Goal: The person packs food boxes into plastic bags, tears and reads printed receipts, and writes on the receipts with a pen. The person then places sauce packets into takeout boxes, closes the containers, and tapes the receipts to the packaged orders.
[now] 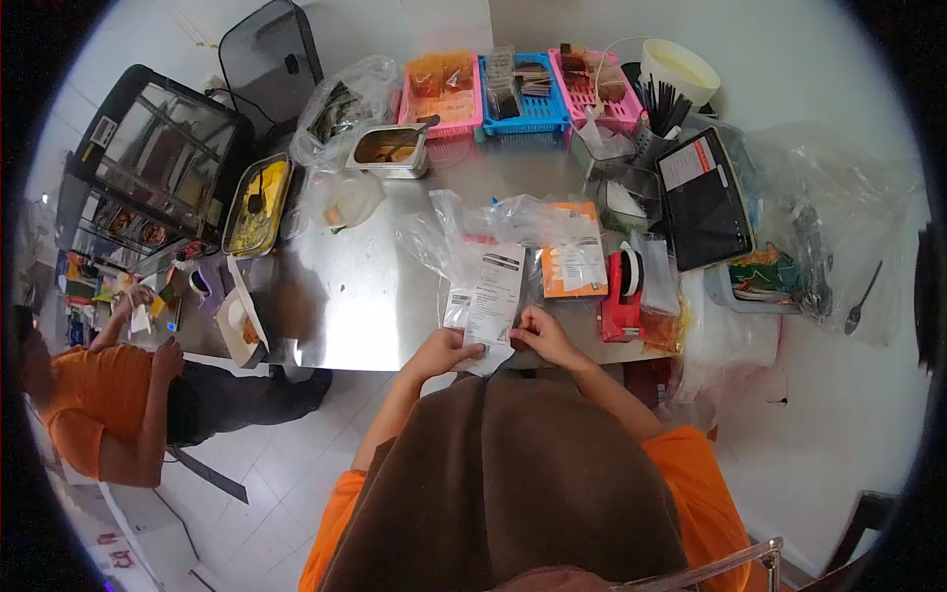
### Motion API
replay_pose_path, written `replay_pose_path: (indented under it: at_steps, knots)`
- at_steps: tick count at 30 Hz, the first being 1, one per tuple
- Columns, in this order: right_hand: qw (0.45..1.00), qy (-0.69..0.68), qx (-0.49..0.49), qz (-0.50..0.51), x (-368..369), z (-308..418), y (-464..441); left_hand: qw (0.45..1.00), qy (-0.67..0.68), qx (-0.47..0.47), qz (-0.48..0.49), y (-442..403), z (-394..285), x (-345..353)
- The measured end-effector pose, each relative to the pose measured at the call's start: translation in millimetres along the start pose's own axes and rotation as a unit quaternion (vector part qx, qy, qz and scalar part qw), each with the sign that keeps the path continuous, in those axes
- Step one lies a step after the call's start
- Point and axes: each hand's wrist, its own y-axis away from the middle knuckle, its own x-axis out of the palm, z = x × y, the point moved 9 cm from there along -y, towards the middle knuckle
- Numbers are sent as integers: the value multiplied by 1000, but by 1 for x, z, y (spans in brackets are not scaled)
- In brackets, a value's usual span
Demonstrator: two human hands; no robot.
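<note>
Pinching the printed slip (pixel 496 288) by its near left edge, the left hand (pixel 442 353) faces the right hand (pixel 544 336), curled at the near right edge, its grip unclear; the slip's long axis runs forward, toward clear plastic (pixel 450 219), left of an orange box (pixel 555 272).
</note>
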Motion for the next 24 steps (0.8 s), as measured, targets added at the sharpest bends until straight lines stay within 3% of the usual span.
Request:
replay_pose_path:
  at_steps: [1,6,7,9,11,13,16,18,19,22,24]
  knots:
    - [1000,-7,-4,3,2,3,-1,1000,10,-18,5,1,0,-1]
    - [965,262,19,-22,-5,28,14,995,84,-54,0,9,10,-7]
    - [950,311,16,-21,-6,35,18,996,38,-80,4,16,6,-11]
    - [927,350,-27,-135,-33,74,47,990,-59,-131,14,36,-4,-27]
    - [815,436,-181,-337,-71,141,96,989,-73,-124,8,55,0,-43]
    - [725,466,-143,-487,-108,168,129,994,-32,-109,-7,69,-7,-58]
    - [757,418,-36,-501,-161,107,137,993,93,-56,-56,82,-47,-75]
    - [872,165,142,-438,-184,47,126,983,147,-1,-112,79,-81,-86]
    - [894,28,225,-385,-177,22,122,987,121,39,-96,74,-92,-87]
    - [897,-163,222,-345,-162,42,124,970,130,145,-142,57,-124,-82]
    - [922,-12,-4,-387,-176,32,134,963,164,163,-142,48,-146,-68]
